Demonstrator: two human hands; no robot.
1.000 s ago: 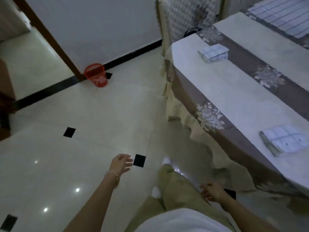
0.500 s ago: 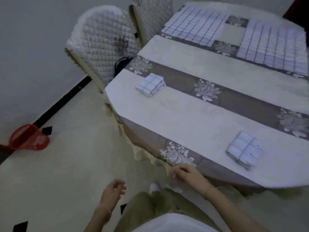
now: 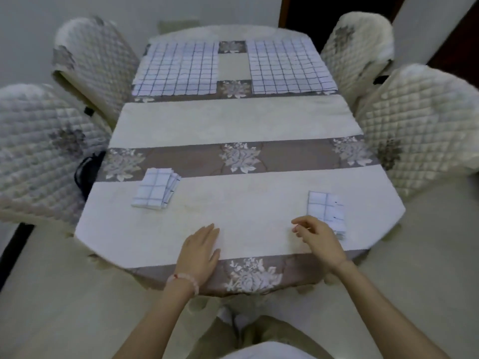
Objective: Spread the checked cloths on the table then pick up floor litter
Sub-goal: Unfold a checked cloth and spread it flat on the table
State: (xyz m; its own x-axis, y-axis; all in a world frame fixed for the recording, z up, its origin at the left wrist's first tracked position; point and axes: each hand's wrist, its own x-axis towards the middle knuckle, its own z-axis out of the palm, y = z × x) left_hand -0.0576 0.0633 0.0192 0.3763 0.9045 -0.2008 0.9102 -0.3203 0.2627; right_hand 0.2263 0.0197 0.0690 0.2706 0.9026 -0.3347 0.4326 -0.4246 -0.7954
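Two checked cloths lie spread flat at the table's far end, one on the left (image 3: pixel 178 69) and one on the right (image 3: pixel 289 67). Two more stay folded on the near half: a folded cloth (image 3: pixel 155 188) at the left and another folded cloth (image 3: pixel 325 209) at the right. My left hand (image 3: pixel 199 253) rests flat on the table (image 3: pixel 241 125) near its front edge, fingers together, holding nothing. My right hand (image 3: pixel 320 240) hovers with loosely curled fingers just left of the right folded cloth, its back partly covering that cloth's near corner.
Quilted cream chairs flank the table: two on the left (image 3: pixel 39 154) (image 3: pixel 96 63) and two on the right (image 3: pixel 417 125) (image 3: pixel 359 45). A dark bag (image 3: pixel 86 169) sits between the near left chair and the table. Pale tiled floor (image 3: pixel 51 307) lies on both sides of me.
The view has swung from the floor and red bin up to face the table squarely. Both hands have risen from beside my legs onto the table's near edge.
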